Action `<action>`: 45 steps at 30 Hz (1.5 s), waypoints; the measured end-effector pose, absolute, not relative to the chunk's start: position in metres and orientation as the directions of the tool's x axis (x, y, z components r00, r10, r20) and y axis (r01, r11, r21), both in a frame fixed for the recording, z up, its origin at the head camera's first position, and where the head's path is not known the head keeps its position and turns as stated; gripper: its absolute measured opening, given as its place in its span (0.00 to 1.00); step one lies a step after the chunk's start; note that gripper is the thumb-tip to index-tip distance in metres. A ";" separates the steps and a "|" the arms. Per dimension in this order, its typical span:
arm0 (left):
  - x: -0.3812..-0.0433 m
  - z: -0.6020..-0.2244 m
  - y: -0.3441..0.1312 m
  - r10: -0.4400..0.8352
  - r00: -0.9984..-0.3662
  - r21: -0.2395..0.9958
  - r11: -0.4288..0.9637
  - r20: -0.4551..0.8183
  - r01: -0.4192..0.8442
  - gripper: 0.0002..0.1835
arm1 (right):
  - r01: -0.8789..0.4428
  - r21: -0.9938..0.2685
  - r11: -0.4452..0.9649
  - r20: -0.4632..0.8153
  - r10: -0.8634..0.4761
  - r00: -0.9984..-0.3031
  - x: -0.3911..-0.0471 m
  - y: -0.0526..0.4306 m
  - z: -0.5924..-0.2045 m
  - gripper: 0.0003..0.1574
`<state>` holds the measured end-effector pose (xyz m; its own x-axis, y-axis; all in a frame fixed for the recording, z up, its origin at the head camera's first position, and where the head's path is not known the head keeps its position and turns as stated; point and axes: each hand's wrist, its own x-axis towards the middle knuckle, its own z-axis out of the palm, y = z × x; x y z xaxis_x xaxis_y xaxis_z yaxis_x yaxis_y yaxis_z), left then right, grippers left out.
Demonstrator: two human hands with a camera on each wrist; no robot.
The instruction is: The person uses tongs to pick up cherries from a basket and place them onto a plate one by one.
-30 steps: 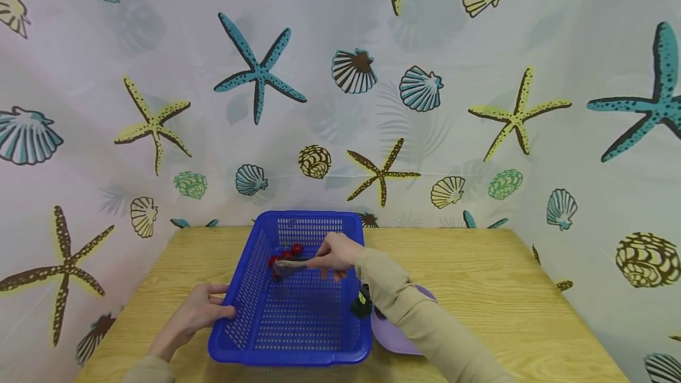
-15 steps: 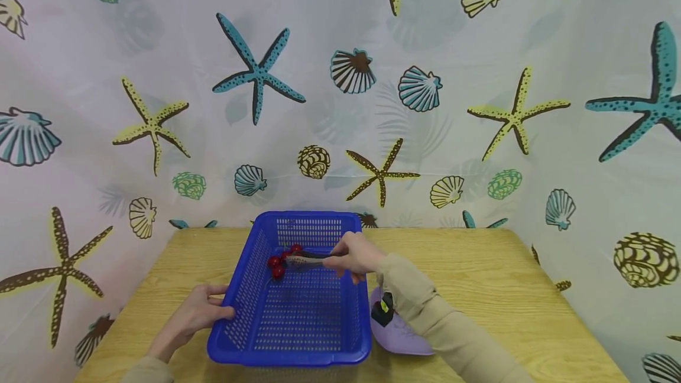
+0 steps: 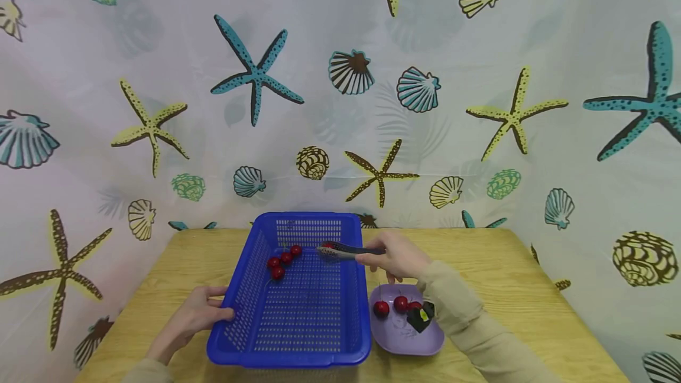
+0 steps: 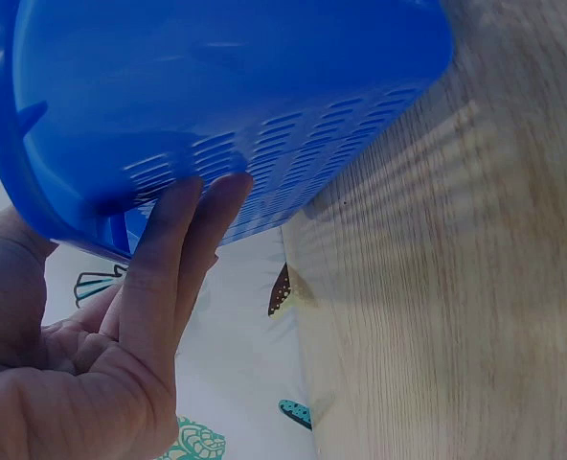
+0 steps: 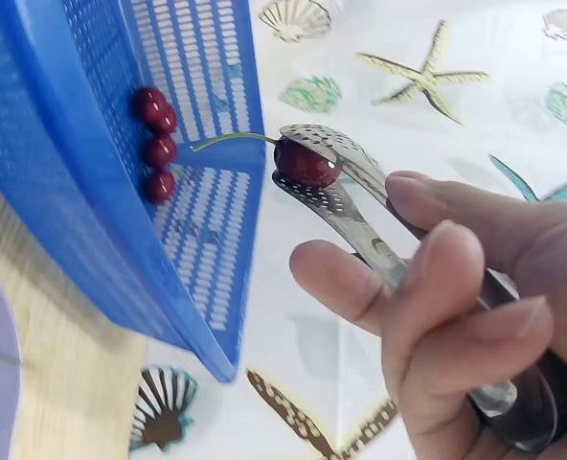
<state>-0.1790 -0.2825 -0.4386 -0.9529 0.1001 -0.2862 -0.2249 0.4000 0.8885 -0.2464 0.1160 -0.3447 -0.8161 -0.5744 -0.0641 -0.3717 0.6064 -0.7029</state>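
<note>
My right hand (image 3: pixel 396 257) grips metal tongs (image 3: pixel 351 252) over the right part of the blue basket (image 3: pixel 289 360). Between the tips of the tongs is a dark red cherry (image 5: pixel 307 165) with a green stem, above the basket's rim in the right wrist view. Several cherries (image 3: pixel 285 257) lie bunched on the basket floor, at its far left. My left hand (image 3: pixel 197 310) holds the basket's left rim, its thumb over the edge. In the left wrist view two of its fingers (image 4: pixel 159 264) lie along the slotted outer wall.
A lilac plate (image 3: pixel 404 340) with several cherries (image 3: pixel 401 304) stands just right of the basket, partly covered by a black device (image 3: pixel 420 317) at my right wrist. All rests on a wooden table (image 3: pixel 495 288), with a patterned curtain (image 3: pixel 340 135) behind and at the sides.
My right hand has moved right, away from the bunched cherries, carrying a cherry in the tongs. The lilac plate has come into fuller view. My left hand stays on the rim.
</note>
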 end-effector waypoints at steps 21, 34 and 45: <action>-0.179 -0.441 -0.284 0.111 -0.951 0.891 0.395 -0.288 -0.224 0.40 | -0.396 -0.614 0.683 0.026 -0.484 -0.875 -0.227 0.197 -0.331 0.18; -0.178 -0.440 -0.285 0.163 -0.951 0.907 0.379 -0.263 -0.186 0.40 | -0.361 -0.577 0.733 -0.003 -0.443 -0.896 -0.227 0.231 -0.323 0.20; -0.178 -0.440 -0.284 0.146 -0.949 0.901 0.383 -0.278 -0.205 0.40 | -0.396 -0.535 0.746 -0.031 -0.486 -0.873 -0.228 0.245 -0.319 0.17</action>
<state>-0.1777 -0.2840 -0.4399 -0.9493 0.1463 -0.2782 -0.2050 0.3830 0.9007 -0.2277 0.2447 -0.3194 -0.8734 -0.4861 -0.0311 -0.3961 0.7460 -0.5353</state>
